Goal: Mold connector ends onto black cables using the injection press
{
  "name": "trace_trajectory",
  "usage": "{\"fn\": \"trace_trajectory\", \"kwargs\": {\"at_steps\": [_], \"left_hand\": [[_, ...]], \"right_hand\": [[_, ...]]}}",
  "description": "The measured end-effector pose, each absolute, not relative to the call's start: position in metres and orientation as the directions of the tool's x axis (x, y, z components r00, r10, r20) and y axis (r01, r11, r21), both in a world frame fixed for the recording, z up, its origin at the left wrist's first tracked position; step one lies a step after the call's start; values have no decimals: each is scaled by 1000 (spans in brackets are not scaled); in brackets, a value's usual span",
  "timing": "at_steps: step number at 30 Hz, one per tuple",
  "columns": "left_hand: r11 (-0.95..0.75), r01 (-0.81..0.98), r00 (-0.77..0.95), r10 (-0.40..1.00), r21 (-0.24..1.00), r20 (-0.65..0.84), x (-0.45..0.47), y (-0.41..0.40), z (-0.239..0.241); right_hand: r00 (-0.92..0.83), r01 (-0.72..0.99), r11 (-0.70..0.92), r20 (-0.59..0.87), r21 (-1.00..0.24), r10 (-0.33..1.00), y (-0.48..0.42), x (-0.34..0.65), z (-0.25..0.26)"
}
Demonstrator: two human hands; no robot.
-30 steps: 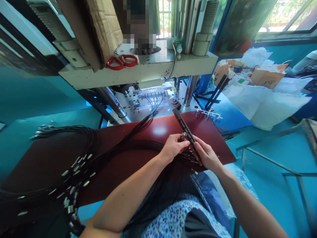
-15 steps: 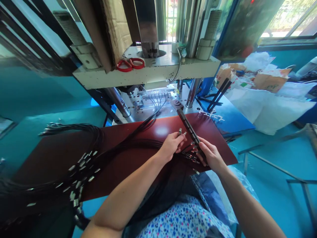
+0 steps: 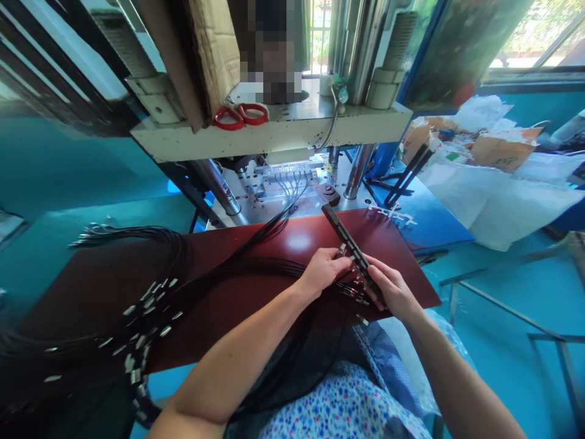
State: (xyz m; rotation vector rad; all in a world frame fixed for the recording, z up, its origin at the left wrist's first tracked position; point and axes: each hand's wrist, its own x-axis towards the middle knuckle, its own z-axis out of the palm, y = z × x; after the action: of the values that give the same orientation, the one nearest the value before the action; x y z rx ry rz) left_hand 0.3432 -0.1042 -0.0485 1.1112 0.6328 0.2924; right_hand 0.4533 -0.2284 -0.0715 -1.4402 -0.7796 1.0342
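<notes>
My right hand (image 3: 390,289) grips the near end of a long black slotted bar (image 3: 343,236) that lies slanted on the dark red board (image 3: 219,292). My left hand (image 3: 323,269) pinches a metal-tipped black cable end (image 3: 340,250) and holds it against the bar's side. Several more cable ends (image 3: 354,292) sit in the bar between my two hands. A thick bundle of black cables (image 3: 150,305) with silver plugs runs from there across the board to the left.
Behind the board stands a press machine (image 3: 274,131) with steel columns. Red-handled scissors (image 3: 241,116) lie on its plate, and wires sit in a fixture (image 3: 287,174) under it. Black bars (image 3: 404,174) lie on the blue bench to the right, beside white bags and cardboard boxes (image 3: 498,152).
My left hand, lifted away half a second ago with a cable end in its fingers, has come back down against the bar. My right hand has kept its hold on the bar.
</notes>
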Motion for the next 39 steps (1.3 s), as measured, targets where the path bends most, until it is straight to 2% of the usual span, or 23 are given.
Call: {"fn": "trace_trajectory", "kwargs": {"at_steps": [9,16,20,24,29,32,39], "left_hand": [[405,104,797,513,908,-320,343,-103,-48],[297,124,783,557,947,-277,344,-102,-54],[227,86,782,588,970,-207,337,-93,-50],[339,-58,615,753,939,-234,327,-78,-41],[538,-170,704,652,826,-280,327,-81,-44],[541,-122,707,636,832,-310,331,-89,-49],[389,54,710,633,920,-310,340,-93,-50]], "right_hand": [[393,-85,-131,-154,-988,907,-228,454,-72],[353,70,-161,-126,-985,927,-227,454,-79],[370,-6,-128,-121,-992,921,-229,453,-79],[440,-78,-95,-120,-992,890,-230,453,-79],[448,-102,-100,-135,-990,884,-230,453,-79],[426,-99,-96,-130,-990,895,-230,453,-78],[424,-109,-106,-143,-988,894,-229,453,-78]]}}
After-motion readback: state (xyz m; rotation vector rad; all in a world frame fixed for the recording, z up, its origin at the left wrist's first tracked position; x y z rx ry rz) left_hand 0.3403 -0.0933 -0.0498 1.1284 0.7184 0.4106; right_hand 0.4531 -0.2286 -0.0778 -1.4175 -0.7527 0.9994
